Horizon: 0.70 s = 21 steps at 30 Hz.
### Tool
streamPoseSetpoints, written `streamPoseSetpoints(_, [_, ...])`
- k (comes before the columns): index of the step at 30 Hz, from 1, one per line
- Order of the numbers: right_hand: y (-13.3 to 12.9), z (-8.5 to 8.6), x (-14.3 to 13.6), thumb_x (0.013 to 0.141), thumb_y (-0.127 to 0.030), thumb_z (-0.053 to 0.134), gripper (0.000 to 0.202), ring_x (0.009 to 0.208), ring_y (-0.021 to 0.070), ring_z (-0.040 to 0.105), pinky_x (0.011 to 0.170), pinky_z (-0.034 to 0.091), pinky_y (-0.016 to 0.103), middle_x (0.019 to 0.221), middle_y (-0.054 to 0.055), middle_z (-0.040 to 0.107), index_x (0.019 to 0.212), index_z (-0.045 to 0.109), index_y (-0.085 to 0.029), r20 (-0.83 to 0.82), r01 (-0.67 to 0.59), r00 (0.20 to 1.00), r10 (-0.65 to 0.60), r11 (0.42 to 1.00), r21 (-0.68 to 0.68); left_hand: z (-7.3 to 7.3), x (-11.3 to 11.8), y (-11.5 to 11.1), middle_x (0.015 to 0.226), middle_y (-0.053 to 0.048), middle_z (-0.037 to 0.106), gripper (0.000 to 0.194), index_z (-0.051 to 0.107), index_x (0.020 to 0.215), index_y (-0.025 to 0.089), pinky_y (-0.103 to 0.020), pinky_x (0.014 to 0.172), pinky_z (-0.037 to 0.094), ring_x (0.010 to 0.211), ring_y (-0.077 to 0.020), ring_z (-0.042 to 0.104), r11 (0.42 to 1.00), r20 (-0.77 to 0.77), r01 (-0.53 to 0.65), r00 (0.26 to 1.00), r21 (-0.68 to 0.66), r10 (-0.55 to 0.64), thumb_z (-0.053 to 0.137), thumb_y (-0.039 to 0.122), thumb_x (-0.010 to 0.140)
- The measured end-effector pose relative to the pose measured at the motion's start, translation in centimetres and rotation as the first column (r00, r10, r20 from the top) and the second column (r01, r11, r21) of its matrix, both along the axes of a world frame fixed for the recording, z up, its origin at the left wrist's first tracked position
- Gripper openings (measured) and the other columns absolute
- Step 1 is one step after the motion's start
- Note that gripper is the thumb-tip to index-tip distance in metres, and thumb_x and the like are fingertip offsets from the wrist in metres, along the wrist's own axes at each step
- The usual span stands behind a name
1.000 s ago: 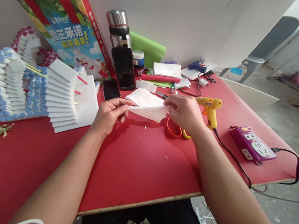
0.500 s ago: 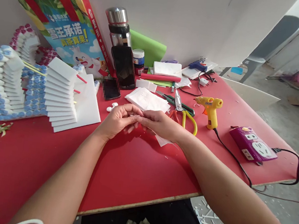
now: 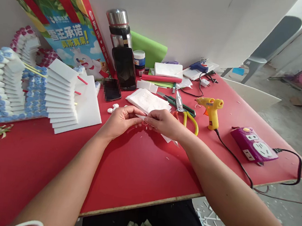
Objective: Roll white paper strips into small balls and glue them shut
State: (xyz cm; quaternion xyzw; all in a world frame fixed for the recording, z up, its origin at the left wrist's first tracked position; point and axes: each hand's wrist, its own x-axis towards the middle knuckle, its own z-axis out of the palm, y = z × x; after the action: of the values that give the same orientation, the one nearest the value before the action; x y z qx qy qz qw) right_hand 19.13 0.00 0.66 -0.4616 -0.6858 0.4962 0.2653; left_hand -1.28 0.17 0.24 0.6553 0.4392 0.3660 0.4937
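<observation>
A small piece of white paper [image 3: 140,117] is pinched between my two hands above the red table [image 3: 138,173]. My left hand [image 3: 124,120] grips its left part between thumb and fingers. From the right, my right hand [image 3: 161,122] holds the other end, its fingertips close to the left ones. Just behind the hands lies a stack of white tissue sheets [image 3: 148,101]. Small white rolled pieces [image 3: 113,108] rest beyond my left hand. Scissors with red and yellow handles [image 3: 192,123] lie beside my right hand, partly hidden by it.
A yellow glue gun [image 3: 213,113] and purple power strip [image 3: 254,144] are at right, joined by a black cord. White panels with blue rolls [image 3: 36,91] stand left. Behind are a phone [image 3: 123,67], steel flask [image 3: 118,19] and printed bag [image 3: 74,41].
My fingertips have parted slightly, and the white paper now shows between them. My hands have otherwise hardly moved.
</observation>
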Motion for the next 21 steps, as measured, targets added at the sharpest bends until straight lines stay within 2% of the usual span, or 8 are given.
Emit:
streamPoseSetpoints(4, [-0.1,0.6,0.3,0.088,-0.038,0.063,0.025,0.052,0.0081,0.044,0.05,0.033,0.024,0.066,-0.001,0.059,0.08,0.066,-0.014,-0.119,-0.02,0.993,0.001,0.988,-0.155,0.0,0.1,-0.1,0.086,-0.005,0.071,0.021,0.075,0.093,0.017,-0.028,0.074,0.055,0.077,-0.0161,0.067,0.983,-0.068,0.013,0.998,0.183,0.0,0.074,0.036,0.086])
streamPoseSetpoints(7, [-0.2,0.9,0.5,0.084,-0.037,0.068,0.025,0.048,0.0055,0.037,0.047,0.028,0.023,0.065,-0.003,0.056,0.079,0.065,-0.013,-0.244,-0.041,0.969,-0.026,0.963,-0.268,0.3,0.3,-0.3,0.09,-0.005,0.071,0.015,0.075,0.093,0.019,-0.028,0.079,0.054,0.083,-0.0161,0.066,0.932,-0.144,0.045,0.99,0.359,0.008,0.07,0.033,0.09])
streamPoseSetpoints(10, [-0.1,1.0,0.6,0.081,-0.035,0.073,0.024,0.044,0.0034,0.032,0.045,0.022,0.023,0.064,-0.004,0.054,0.079,0.064,-0.013,-0.348,-0.093,0.937,-0.038,0.931,-0.353,0.5,0.4,-0.3,0.093,-0.005,0.071,0.015,0.075,0.094,0.02,-0.028,0.081,0.052,0.086,-0.0159,0.065,0.88,-0.186,0.073,0.982,0.469,0.017,0.065,0.031,0.094])
streamPoseSetpoints(12, [-0.1,1.2,0.6,0.081,-0.034,0.074,0.024,0.044,0.0031,0.03,0.045,0.021,0.023,0.063,-0.004,0.052,0.078,0.064,-0.013,-0.379,-0.109,0.924,-0.049,0.917,-0.383,0.5,0.4,-0.3,0.092,-0.005,0.07,0.017,0.074,0.093,0.019,-0.027,0.08,0.052,0.085,-0.0159,0.064,0.888,-0.186,0.071,0.982,0.455,0.017,0.065,0.033,0.094])
streamPoseSetpoints(15, [-0.2,1.5,0.8,0.082,-0.037,0.073,0.026,0.045,0.0037,0.031,0.046,0.02,0.023,0.063,-0.004,0.052,0.078,0.063,-0.013,-0.391,-0.133,0.92,-0.031,0.913,-0.385,0.5,0.2,-0.3,0.086,-0.003,0.069,0.021,0.072,0.098,0.019,-0.027,0.074,0.052,0.074,-0.0142,0.062,0.959,-0.131,0.076,0.99,0.274,-0.041,0.066,0.038,0.092])
streamPoseSetpoints(17, [-0.2,1.7,0.9,0.083,-0.04,0.073,0.029,0.046,0.0038,0.03,0.046,0.02,0.024,0.064,-0.004,0.052,0.079,0.064,-0.013,-0.406,-0.168,0.914,-0.003,0.908,-0.384,0.6,0.2,-0.4,0.083,-0.002,0.068,0.026,0.071,0.107,0.019,-0.028,0.072,0.053,0.068,-0.0132,0.061,0.982,-0.051,0.082,0.996,0.167,-0.074,0.067,0.04,0.091])
streamPoseSetpoints(19, [-0.2,1.6,1.1,0.084,-0.043,0.072,0.031,0.047,0.0038,0.028,0.046,0.019,0.024,0.066,-0.004,0.053,0.08,0.065,-0.013,-0.422,-0.2,0.906,0.021,0.902,-0.383,0.7,0.3,-0.5,0.085,-0.003,0.068,0.027,0.072,0.108,0.018,-0.029,0.074,0.054,0.069,-0.0136,0.063,0.985,0.007,0.088,0.996,0.149,-0.09,0.068,0.039,0.091])
streamPoseSetpoints(21, [0.0,1.4,1.3,0.084,-0.043,0.072,0.03,0.047,0.0037,0.026,0.046,0.018,0.025,0.068,-0.004,0.053,0.08,0.066,-0.013,-0.438,-0.225,0.898,0.036,0.894,-0.387,0.9,0.5,-0.7,0.085,-0.003,0.067,0.025,0.075,0.102,0.018,-0.029,0.073,0.054,0.07,-0.0139,0.063,0.979,0.017,0.088,0.996,0.186,-0.093,0.067,0.039,0.091])
